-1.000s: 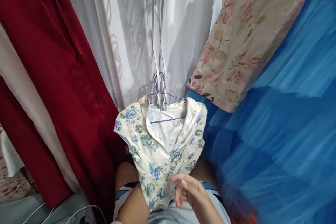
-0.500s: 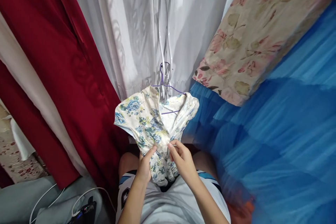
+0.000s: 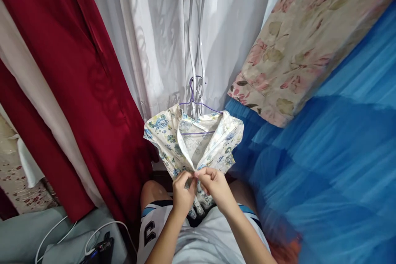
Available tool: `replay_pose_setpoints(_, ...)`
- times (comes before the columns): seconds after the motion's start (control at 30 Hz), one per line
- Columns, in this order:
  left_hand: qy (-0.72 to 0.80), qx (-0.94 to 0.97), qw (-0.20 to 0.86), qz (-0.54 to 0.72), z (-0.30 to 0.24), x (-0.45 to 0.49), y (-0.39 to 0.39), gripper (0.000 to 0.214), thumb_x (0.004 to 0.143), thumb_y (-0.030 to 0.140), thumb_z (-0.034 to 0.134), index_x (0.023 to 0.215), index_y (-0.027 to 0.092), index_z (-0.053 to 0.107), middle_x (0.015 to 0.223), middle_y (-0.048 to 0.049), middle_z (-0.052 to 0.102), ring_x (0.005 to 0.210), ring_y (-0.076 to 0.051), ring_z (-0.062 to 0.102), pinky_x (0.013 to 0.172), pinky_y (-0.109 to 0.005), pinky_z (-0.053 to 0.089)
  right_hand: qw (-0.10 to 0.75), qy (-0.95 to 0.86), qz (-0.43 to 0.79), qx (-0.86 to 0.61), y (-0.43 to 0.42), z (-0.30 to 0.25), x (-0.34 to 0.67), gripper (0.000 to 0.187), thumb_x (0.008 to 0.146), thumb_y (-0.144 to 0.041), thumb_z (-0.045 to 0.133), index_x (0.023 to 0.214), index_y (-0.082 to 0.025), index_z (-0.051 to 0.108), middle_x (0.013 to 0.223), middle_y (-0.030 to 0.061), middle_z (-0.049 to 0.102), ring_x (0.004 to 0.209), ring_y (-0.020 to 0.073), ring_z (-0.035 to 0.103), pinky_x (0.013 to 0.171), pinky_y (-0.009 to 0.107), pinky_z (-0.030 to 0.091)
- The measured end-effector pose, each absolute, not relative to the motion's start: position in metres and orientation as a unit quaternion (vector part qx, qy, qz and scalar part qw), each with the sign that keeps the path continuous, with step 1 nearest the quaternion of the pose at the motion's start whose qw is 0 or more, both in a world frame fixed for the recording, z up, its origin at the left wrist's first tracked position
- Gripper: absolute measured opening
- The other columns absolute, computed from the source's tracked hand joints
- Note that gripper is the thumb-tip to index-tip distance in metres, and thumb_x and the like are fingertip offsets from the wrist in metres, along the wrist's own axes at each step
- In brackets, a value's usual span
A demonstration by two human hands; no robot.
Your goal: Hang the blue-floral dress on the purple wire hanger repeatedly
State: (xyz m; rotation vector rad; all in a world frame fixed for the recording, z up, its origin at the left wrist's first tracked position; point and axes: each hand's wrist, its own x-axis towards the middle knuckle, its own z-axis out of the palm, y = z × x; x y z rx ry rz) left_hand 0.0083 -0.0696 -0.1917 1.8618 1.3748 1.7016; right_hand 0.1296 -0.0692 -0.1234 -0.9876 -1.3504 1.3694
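A small white shirt with blue and yellow flowers (image 3: 163,132) hangs on a thin purple wire hanger (image 3: 194,105), hooked on white metal bars behind a sheer white curtain (image 3: 161,37). My left hand (image 3: 182,192) and my right hand (image 3: 214,185) meet just below the collar. Both pinch the shirt's front edges together at the middle, fingers closed on the cloth. The lower part of the shirt drops behind my hands over my lap.
A dark red curtain (image 3: 71,70) hangs at the left. A floral cushion (image 3: 297,41) leans at the upper right over blue fabric (image 3: 334,165). White cables and a dark device (image 3: 99,249) lie at the lower left. My white shorts show below.
My left hand has come up from under the shirt to join the right. Both have moved up to the front opening, and the collar now lies spread open on the hanger.
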Motion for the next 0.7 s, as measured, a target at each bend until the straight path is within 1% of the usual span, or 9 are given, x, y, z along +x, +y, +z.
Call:
replay_pose_setpoints(0.03, 0.477, 0.649, 0.143, 0.576, -0.189, 0.007, -0.068, 0.019, 0.092, 0.025, 0.055, 0.074, 0.018, 0.058, 0.073, -0.0027, 0.061, 0.072, -0.017, 0.059, 0.07, -0.028, 0.046, 0.478, -0.549, 0.558, -0.399, -0.065, -0.118, 0.13, 0.032, 0.079, -0.044, 0.068, 0.062, -0.018, 0.059, 0.038, -0.0053, 0.046, 0.034, 0.0071, 0.031, 0.04, 0.024, 0.021)
replay_pose_setpoints(0.17, 0.468, 0.695, 0.16, 0.521, -0.186, -0.001, -0.066, 0.016, 0.092, 0.024, 0.054, 0.077, 0.019, 0.058, 0.076, -0.0031, 0.062, 0.075, -0.017, 0.059, 0.071, -0.027, 0.044, 0.544, -0.547, 0.525, -0.361, -0.029, -0.077, 0.13, 0.041, 0.077, -0.04, 0.069, 0.048, -0.019, 0.049, 0.037, -0.0051, 0.041, 0.035, 0.0062, 0.028, 0.04, 0.024, 0.018)
replay_pose_setpoints(0.27, 0.489, 0.697, 0.161, 0.499, -0.194, -0.001, -0.066, 0.017, 0.091, 0.023, 0.053, 0.075, 0.019, 0.058, 0.075, -0.0027, 0.061, 0.073, -0.016, 0.058, 0.069, -0.026, 0.043, 0.578, -0.546, 0.501, -0.342, 0.01, -0.035, 0.123, 0.033, 0.074, -0.039, 0.07, 0.054, -0.018, 0.057, 0.039, -0.0057, 0.04, 0.037, 0.0064, 0.027, 0.04, 0.025, 0.017)
replay_pose_setpoints(0.37, 0.496, 0.696, 0.176, 0.489, -0.205, 0.004, -0.064, 0.017, 0.09, 0.021, 0.053, 0.074, 0.019, 0.058, 0.075, -0.0024, 0.062, 0.073, -0.016, 0.058, 0.069, -0.025, 0.044, 0.606, -0.544, 0.479, -0.329, 0.036, -0.002, 0.115, 0.027, 0.072, -0.038, 0.07, 0.059, -0.017, 0.06, 0.042, -0.0057, 0.041, 0.039, 0.0067, 0.027, 0.04, 0.025, 0.017)
replay_pose_setpoints(0.43, 0.493, 0.694, 0.192, 0.489, -0.206, 0.005, -0.06, 0.016, 0.088, 0.021, 0.056, 0.072, 0.019, 0.06, 0.074, -0.0027, 0.062, 0.072, -0.017, 0.059, 0.068, -0.027, 0.045, 0.617, -0.547, 0.464, -0.323, 0.041, 0.009, 0.112, 0.025, 0.072, -0.038, 0.07, 0.062, -0.016, 0.061, 0.044, -0.0054, 0.043, 0.04, 0.0067, 0.029, 0.04, 0.025, 0.019)
replay_pose_setpoints(0.5, 0.48, 0.69, 0.205, 0.502, -0.194, 0.003, -0.054, 0.013, 0.086, 0.022, 0.06, 0.075, 0.019, 0.065, 0.076, -0.0041, 0.065, 0.074, -0.019, 0.061, 0.071, -0.029, 0.047, 0.619, -0.554, 0.454, -0.323, 0.037, 0.012, 0.112, 0.025, 0.072, -0.038, 0.07, 0.065, -0.016, 0.062, 0.044, -0.0053, 0.044, 0.04, 0.0069, 0.03, 0.041, 0.024, 0.02)
replay_pose_setpoints(0.57, 0.45, 0.68, 0.207, 0.54, -0.166, -0.004, -0.045, 0.009, 0.085, 0.025, 0.064, 0.086, 0.02, 0.071, 0.084, -0.0065, 0.069, 0.082, -0.022, 0.064, 0.078, -0.033, 0.049, 0.613, -0.562, 0.448, -0.329, 0.03, 0.01, 0.114, 0.024, 0.073, -0.038, 0.07, 0.067, -0.015, 0.063, 0.043, -0.0054, 0.045, 0.039, 0.0072, 0.032, 0.041, 0.024, 0.021)
replay_pose_setpoints(0.63, 0.417, 0.653, 0.182, 0.605, -0.124, -0.013, -0.033, 0.024, 0.087, 0.029, 0.063, 0.108, 0.021, 0.072, 0.093, -0.0082, 0.071, 0.087, -0.023, 0.066, 0.085, -0.036, 0.05, 0.604, -0.571, 0.444, -0.335, 0.023, 0.007, 0.116, 0.024, 0.073, -0.037, 0.07, 0.068, -0.015, 0.063, 0.042, -0.0054, 0.046, 0.039, 0.0074, 0.033, 0.042, 0.024, 0.021)
replay_pose_setpoints(0.7, 0.403, 0.628, 0.109, 0.656, -0.077, -0.023, -0.018, 0.034, 0.092, 0.032, 0.058, 0.124, 0.022, 0.065, 0.093, -0.0072, 0.071, 0.085, -0.02, 0.066, 0.085, -0.033, 0.05, 0.599, -0.579, 0.439, -0.337, 0.017, 0.006, 0.119, 0.024, 0.074, -0.037, 0.07, 0.067, -0.015, 0.062, 0.041, -0.0055, 0.045, 0.039, 0.0073, 0.034, 0.042, 0.025, 0.022)
